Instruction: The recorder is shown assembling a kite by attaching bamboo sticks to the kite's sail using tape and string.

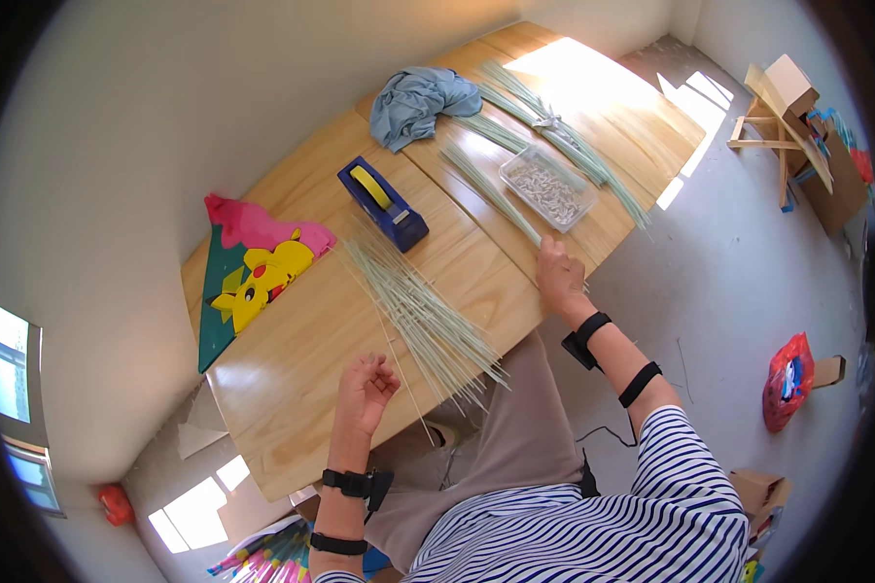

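My right hand [561, 275] is closed at the near end of a narrow bundle of thin pale green sticks [491, 192], which lies slanted across the table. My left hand [367, 387] hovers by the table's near edge, fingers loosely curled and a little apart, with nothing visible in it. Close beside its fingertips runs a single thin stick [404, 384], whose end hangs over the edge. Between my hands a loose fan of pale green sticks [423, 316] rests on the wood, some ends jutting past the edge. What my right fingers cover is hidden.
Beyond my right hand stands a clear plastic box [551, 189] of small whitish pieces. Farther back lie a tied stick bundle [583, 155] and a blue-grey cloth [420, 102]. A blue tape dispenser [384, 204] and a yellow cartoon-shaped item [262, 282] occupy the wooden table [292, 408].
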`<action>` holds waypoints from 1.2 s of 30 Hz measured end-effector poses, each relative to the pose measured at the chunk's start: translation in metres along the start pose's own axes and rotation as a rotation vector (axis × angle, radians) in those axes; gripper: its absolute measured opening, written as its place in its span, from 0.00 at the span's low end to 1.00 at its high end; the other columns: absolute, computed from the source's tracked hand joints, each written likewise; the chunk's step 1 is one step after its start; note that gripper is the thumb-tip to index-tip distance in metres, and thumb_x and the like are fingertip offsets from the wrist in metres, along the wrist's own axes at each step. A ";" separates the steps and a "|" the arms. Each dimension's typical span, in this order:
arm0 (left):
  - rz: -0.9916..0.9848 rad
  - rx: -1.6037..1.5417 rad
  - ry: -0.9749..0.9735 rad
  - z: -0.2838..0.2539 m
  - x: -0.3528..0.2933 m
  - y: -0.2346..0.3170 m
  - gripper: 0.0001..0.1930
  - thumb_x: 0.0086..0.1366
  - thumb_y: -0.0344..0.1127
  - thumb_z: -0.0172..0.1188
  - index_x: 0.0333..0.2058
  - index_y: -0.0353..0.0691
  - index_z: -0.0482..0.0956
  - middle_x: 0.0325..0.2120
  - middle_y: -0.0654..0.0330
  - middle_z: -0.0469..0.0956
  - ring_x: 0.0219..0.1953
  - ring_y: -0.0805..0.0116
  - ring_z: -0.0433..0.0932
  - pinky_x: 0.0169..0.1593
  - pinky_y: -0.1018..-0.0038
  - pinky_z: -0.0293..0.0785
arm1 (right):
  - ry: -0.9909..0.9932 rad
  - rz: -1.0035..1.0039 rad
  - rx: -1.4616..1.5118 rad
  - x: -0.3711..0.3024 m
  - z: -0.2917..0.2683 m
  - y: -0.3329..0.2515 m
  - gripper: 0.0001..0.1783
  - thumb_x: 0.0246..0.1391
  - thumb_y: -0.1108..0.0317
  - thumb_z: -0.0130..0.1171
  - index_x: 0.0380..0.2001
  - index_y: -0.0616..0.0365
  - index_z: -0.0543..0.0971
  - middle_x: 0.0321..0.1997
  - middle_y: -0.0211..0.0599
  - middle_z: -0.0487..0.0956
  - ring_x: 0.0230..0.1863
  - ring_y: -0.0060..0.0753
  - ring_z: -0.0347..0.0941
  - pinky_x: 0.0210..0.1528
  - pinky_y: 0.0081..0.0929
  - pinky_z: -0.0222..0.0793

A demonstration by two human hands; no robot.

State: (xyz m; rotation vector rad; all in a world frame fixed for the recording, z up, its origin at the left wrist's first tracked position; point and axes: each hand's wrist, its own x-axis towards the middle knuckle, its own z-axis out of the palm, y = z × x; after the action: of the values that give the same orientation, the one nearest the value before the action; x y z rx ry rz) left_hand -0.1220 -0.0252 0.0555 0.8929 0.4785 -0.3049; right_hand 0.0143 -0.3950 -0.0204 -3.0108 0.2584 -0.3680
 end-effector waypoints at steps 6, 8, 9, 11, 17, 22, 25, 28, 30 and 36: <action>-0.020 -0.039 0.033 -0.007 -0.013 -0.007 0.06 0.70 0.34 0.60 0.38 0.38 0.75 0.28 0.61 0.78 0.31 0.68 0.78 0.39 0.70 0.80 | 0.018 -0.023 -0.024 0.011 0.005 -0.005 0.27 0.55 0.72 0.58 0.59 0.62 0.72 0.40 0.45 0.79 0.34 0.42 0.84 0.30 0.35 0.80; -0.021 -0.038 0.034 -0.008 -0.017 -0.008 0.06 0.70 0.34 0.60 0.38 0.38 0.75 0.28 0.62 0.78 0.31 0.69 0.78 0.39 0.70 0.79 | 0.070 0.006 -0.025 0.025 0.013 -0.008 0.26 0.55 0.73 0.58 0.58 0.62 0.72 0.38 0.44 0.79 0.34 0.42 0.84 0.29 0.34 0.80; -0.021 -0.038 0.030 -0.009 -0.018 -0.009 0.06 0.70 0.34 0.60 0.38 0.38 0.75 0.27 0.62 0.77 0.31 0.69 0.78 0.39 0.70 0.79 | 0.094 0.014 -0.040 0.032 0.015 -0.008 0.26 0.55 0.73 0.58 0.58 0.62 0.72 0.38 0.44 0.79 0.34 0.41 0.84 0.29 0.33 0.80; -0.020 -0.040 0.024 -0.014 -0.022 -0.010 0.06 0.70 0.34 0.60 0.38 0.39 0.75 0.28 0.62 0.77 0.31 0.69 0.77 0.39 0.70 0.79 | 0.138 0.027 -0.068 0.042 0.021 -0.010 0.26 0.55 0.73 0.58 0.58 0.61 0.72 0.37 0.43 0.78 0.33 0.40 0.83 0.28 0.32 0.80; -0.008 -0.031 0.033 -0.039 -0.027 -0.010 0.06 0.68 0.35 0.61 0.38 0.41 0.77 0.28 0.61 0.78 0.32 0.67 0.78 0.42 0.67 0.78 | 0.132 0.093 -0.092 0.041 0.019 -0.020 0.28 0.53 0.66 0.64 0.57 0.62 0.71 0.45 0.41 0.75 0.44 0.38 0.79 0.38 0.33 0.79; 0.006 -0.026 0.051 -0.050 -0.031 -0.010 0.06 0.68 0.35 0.61 0.38 0.41 0.77 0.29 0.61 0.78 0.33 0.67 0.78 0.42 0.68 0.78 | 0.134 0.118 -0.061 0.029 0.002 -0.024 0.34 0.50 0.53 0.68 0.56 0.62 0.72 0.51 0.39 0.72 0.54 0.41 0.70 0.50 0.39 0.69; 0.022 -0.045 0.070 -0.053 -0.034 -0.009 0.05 0.68 0.34 0.61 0.38 0.41 0.76 0.29 0.61 0.78 0.33 0.67 0.78 0.42 0.68 0.78 | 0.277 0.030 -0.138 0.021 -0.004 -0.026 0.35 0.50 0.50 0.69 0.54 0.62 0.72 0.50 0.40 0.73 0.54 0.42 0.69 0.51 0.41 0.67; 0.037 -0.052 0.088 -0.058 -0.036 -0.007 0.05 0.68 0.34 0.61 0.37 0.41 0.76 0.29 0.61 0.78 0.33 0.67 0.78 0.41 0.69 0.79 | 0.212 -0.056 -0.042 0.024 -0.017 -0.049 0.37 0.49 0.49 0.70 0.55 0.61 0.72 0.49 0.41 0.74 0.53 0.43 0.70 0.51 0.38 0.68; 0.047 -0.045 0.108 -0.062 -0.038 -0.005 0.05 0.68 0.33 0.61 0.37 0.41 0.75 0.29 0.61 0.78 0.33 0.67 0.78 0.41 0.69 0.79 | 0.089 -0.084 0.148 0.033 -0.034 -0.084 0.40 0.46 0.46 0.72 0.55 0.62 0.72 0.48 0.43 0.74 0.54 0.44 0.70 0.51 0.40 0.68; 0.073 -0.031 0.126 -0.059 -0.048 0.001 0.06 0.69 0.32 0.61 0.40 0.37 0.76 0.28 0.60 0.79 0.30 0.69 0.79 0.38 0.72 0.80 | 0.008 -0.189 0.373 0.066 -0.044 -0.211 0.56 0.38 0.44 0.76 0.64 0.69 0.65 0.47 0.49 0.75 0.52 0.49 0.70 0.50 0.39 0.71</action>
State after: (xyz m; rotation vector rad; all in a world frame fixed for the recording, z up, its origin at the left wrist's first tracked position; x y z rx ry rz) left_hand -0.1788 0.0253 0.0498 0.9003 0.5641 -0.1746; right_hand 0.0999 -0.2027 0.0618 -2.6696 -0.0886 -0.3937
